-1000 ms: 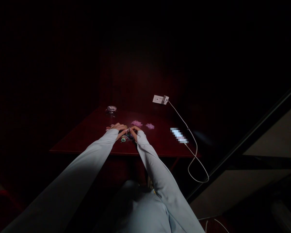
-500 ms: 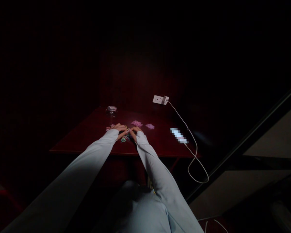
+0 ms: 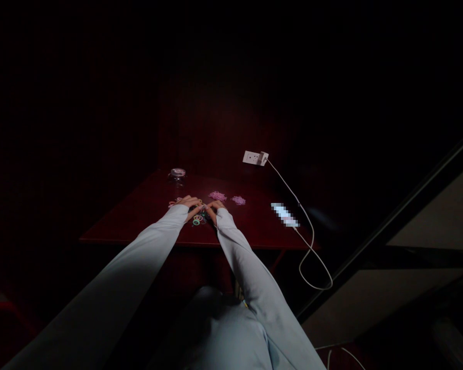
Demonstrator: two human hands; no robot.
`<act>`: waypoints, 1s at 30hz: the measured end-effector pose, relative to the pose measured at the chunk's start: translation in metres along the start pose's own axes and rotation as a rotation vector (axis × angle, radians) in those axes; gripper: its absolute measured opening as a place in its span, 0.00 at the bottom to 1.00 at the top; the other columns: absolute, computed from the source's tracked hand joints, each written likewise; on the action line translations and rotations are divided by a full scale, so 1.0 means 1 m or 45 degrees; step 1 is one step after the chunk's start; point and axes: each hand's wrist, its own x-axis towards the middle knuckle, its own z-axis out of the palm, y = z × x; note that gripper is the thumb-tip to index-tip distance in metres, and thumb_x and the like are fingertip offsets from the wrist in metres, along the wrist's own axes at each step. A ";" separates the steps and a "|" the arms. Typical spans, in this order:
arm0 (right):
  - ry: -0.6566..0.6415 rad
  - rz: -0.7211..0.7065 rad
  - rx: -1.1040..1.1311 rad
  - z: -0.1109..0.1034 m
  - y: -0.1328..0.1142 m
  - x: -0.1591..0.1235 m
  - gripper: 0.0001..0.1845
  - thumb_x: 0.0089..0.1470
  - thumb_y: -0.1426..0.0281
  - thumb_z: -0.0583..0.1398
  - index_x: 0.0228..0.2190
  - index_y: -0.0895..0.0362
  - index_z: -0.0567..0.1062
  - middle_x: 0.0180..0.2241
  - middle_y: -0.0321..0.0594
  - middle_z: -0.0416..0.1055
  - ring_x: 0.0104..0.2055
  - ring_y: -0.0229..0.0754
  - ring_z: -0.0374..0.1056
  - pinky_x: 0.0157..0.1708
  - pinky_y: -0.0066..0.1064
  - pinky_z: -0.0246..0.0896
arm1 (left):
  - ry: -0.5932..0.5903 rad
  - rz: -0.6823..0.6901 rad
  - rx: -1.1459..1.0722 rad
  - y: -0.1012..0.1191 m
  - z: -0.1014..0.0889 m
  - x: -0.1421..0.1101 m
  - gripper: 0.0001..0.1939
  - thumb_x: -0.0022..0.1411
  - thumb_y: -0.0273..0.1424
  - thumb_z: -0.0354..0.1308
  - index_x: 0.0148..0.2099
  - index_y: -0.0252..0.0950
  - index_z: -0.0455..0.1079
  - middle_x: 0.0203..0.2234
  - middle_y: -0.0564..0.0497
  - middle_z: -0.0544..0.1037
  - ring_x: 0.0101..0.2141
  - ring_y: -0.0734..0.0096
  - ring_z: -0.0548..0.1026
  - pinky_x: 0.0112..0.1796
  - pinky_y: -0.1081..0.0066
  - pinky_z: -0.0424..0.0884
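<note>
My left hand (image 3: pixel 191 203) and my right hand (image 3: pixel 213 206) meet above a pile of small coloured rings that look like hair ties (image 3: pixel 197 220), near the front of the dark red table (image 3: pixel 139 218). Fingers and thumbs of both hands are bent together in a pinch, tip to tip. What they pinch is too small and dim to make out. Green, pale and dark rings show below the hands, and pink ones peek out left of my left hand. Just beyond my right hand lies a heap of pink bands (image 3: pixel 217 196), with a smaller purplish heap (image 3: pixel 238 200) to its right.
A clear jar with a lid (image 3: pixel 178 174) stands at the table's back left. On the right lies a lit phone (image 3: pixel 284 215), its white cable (image 3: pixel 312 239) looping past the table edge up to a charger (image 3: pixel 263 158) in the wall socket (image 3: pixel 250 157). The surroundings are very dark.
Both hands stay over the rings, their fingertips shifting only slightly against each other. The heaps, jar and phone have not moved.
</note>
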 end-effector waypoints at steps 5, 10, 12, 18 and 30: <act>0.026 0.015 0.006 0.002 0.001 0.001 0.16 0.69 0.56 0.56 0.37 0.50 0.79 0.44 0.37 0.74 0.49 0.41 0.69 0.56 0.33 0.63 | 0.012 -0.011 -0.015 0.001 -0.002 0.000 0.16 0.71 0.43 0.52 0.38 0.42 0.75 0.39 0.48 0.82 0.42 0.60 0.74 0.48 0.63 0.71; 0.039 0.050 0.006 0.004 0.002 0.003 0.16 0.68 0.56 0.58 0.35 0.51 0.79 0.44 0.37 0.74 0.48 0.41 0.69 0.54 0.33 0.63 | 0.002 -0.006 -0.008 0.003 -0.003 0.001 0.15 0.71 0.42 0.52 0.38 0.41 0.75 0.37 0.48 0.81 0.41 0.60 0.73 0.48 0.63 0.71; 0.037 0.061 0.005 0.005 0.003 0.004 0.15 0.68 0.57 0.59 0.35 0.51 0.79 0.44 0.37 0.74 0.47 0.41 0.69 0.54 0.32 0.63 | 0.009 -0.009 0.004 0.003 -0.003 0.000 0.15 0.71 0.42 0.52 0.38 0.42 0.75 0.37 0.48 0.81 0.41 0.60 0.73 0.48 0.63 0.71; 0.046 0.056 0.009 0.007 0.006 0.004 0.14 0.68 0.58 0.59 0.35 0.51 0.79 0.44 0.37 0.74 0.48 0.41 0.70 0.54 0.31 0.63 | 0.037 -0.036 0.039 0.001 -0.001 -0.001 0.14 0.70 0.41 0.53 0.39 0.42 0.76 0.37 0.48 0.81 0.42 0.59 0.73 0.47 0.63 0.71; 0.042 0.058 -0.006 0.007 0.008 0.004 0.12 0.67 0.60 0.60 0.34 0.52 0.79 0.44 0.37 0.74 0.46 0.40 0.70 0.52 0.30 0.63 | 0.009 -0.022 0.119 -0.003 0.002 0.001 0.11 0.70 0.39 0.54 0.36 0.41 0.73 0.36 0.48 0.80 0.42 0.59 0.74 0.48 0.63 0.71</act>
